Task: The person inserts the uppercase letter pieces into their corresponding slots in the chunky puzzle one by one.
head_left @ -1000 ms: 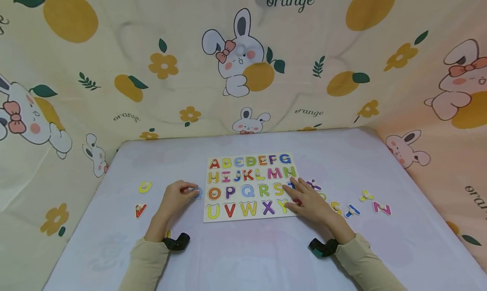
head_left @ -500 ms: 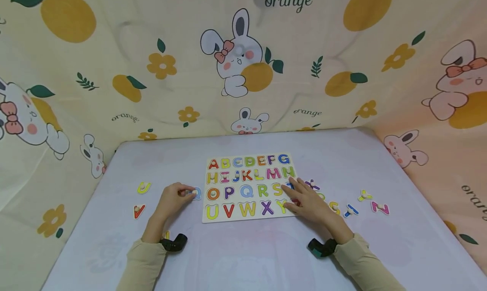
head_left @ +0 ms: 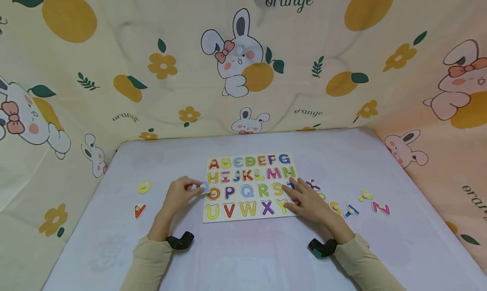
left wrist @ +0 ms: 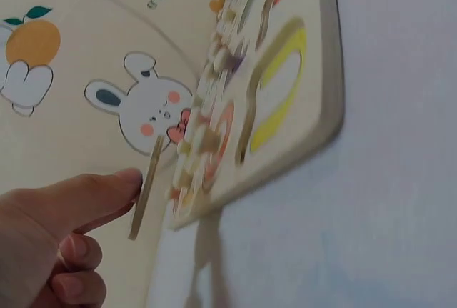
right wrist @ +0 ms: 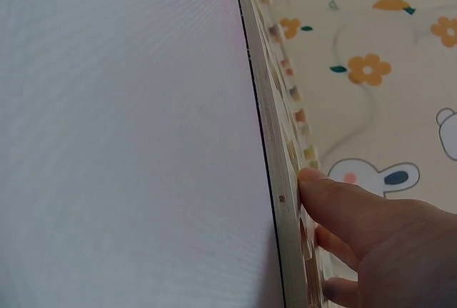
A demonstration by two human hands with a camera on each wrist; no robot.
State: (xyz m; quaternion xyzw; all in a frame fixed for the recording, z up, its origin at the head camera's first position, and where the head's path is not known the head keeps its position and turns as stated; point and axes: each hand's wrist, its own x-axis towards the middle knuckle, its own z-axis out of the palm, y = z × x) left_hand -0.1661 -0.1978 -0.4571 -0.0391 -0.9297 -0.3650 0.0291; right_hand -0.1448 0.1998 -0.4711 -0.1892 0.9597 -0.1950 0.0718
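Observation:
My left hand [head_left: 180, 196] pinches a light-blue letter Q piece [head_left: 205, 187] between thumb and fingers, just over the left edge of a wooden alphabet puzzle board [head_left: 237, 199]. In the left wrist view the letter Q piece [left wrist: 145, 197] appears edge-on, raised off the table. The board's top two rows are filled with knobbed letters, as are O and P; the Q, R, S, U, V, W, X and Y recesses show no knobs. Fingers spread, my right hand [head_left: 310, 202] rests on the board's right side and covers part of it.
A yellow U [head_left: 144, 187] and a red V [head_left: 139, 211] lie to the left. Right of the board are a purple X [head_left: 313, 184], a yellow S [head_left: 335, 208], a blue T [head_left: 351, 211], a yellow Y [head_left: 366, 195] and a pink Z [head_left: 381, 208]. A patterned cloth stands behind.
My left hand has lifted the letter Q piece from the table beside the board and brought it right, over the board's edge. The right hand stays in place.

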